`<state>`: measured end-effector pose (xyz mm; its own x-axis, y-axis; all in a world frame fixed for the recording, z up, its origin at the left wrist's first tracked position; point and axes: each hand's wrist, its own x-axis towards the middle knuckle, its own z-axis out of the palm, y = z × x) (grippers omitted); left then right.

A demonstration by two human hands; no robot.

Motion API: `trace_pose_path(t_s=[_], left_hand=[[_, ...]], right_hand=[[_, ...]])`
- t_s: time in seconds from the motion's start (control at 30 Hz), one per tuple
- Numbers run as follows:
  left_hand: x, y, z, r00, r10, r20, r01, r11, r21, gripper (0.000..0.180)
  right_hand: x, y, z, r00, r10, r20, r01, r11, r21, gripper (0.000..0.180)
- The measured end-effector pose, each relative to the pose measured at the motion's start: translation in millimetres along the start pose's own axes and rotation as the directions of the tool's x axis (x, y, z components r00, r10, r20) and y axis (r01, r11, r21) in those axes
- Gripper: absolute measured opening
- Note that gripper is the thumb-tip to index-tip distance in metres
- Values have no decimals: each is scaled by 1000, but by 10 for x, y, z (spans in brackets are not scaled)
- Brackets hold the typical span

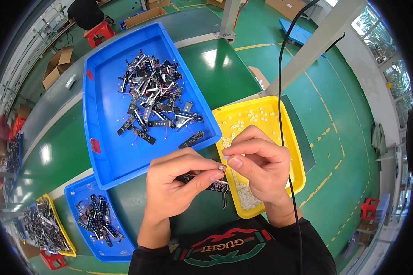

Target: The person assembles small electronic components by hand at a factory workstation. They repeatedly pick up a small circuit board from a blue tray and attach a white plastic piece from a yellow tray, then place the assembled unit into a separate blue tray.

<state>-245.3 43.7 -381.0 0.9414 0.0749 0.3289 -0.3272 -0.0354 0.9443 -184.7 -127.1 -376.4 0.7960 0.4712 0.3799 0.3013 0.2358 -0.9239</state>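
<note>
My left hand (172, 183) is closed in a pinch on a small silvery part (221, 168) at its fingertips. Just below hangs a black circuit board assembly (219, 186) with thin wires, partly covered by that hand; the wires seem to run up to the silvery part. Close beside it, my right hand (266, 167) pinches a small white plastic piece (225, 157) between thumb and forefinger, its exact shape mostly hidden. The two fingertips nearly meet. Under the right hand lies a yellow tray (299, 170) with many small white rings (247, 197).
A large blue tray (112, 156) ahead holds a heap of black circuit boards (153, 87). A smaller blue tray (73, 195) and another yellow tray (69, 238) with similar parts are at left. A black cable (280, 78) hangs down past my right hand. A pale post (307, 50) rises beyond.
</note>
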Motion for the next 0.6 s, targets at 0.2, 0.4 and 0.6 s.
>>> trace_pose_path(t_s=[0.2,0.4,0.6], left_hand=[[-3,9,26,997,75,6,-75,989,129,11],[-38,39,62,994,106,-35,-96,970,222,16],[-55,55,48,988,146,-41,-132,961,242,19]], right_hand=[[-55,-1,5,1000,-14,15,14,1000,0,14],[-69,-34,5,998,-59,13,60,993,-101,14],[-70,-68,-26,992,-94,80,101,990,-95,16]])
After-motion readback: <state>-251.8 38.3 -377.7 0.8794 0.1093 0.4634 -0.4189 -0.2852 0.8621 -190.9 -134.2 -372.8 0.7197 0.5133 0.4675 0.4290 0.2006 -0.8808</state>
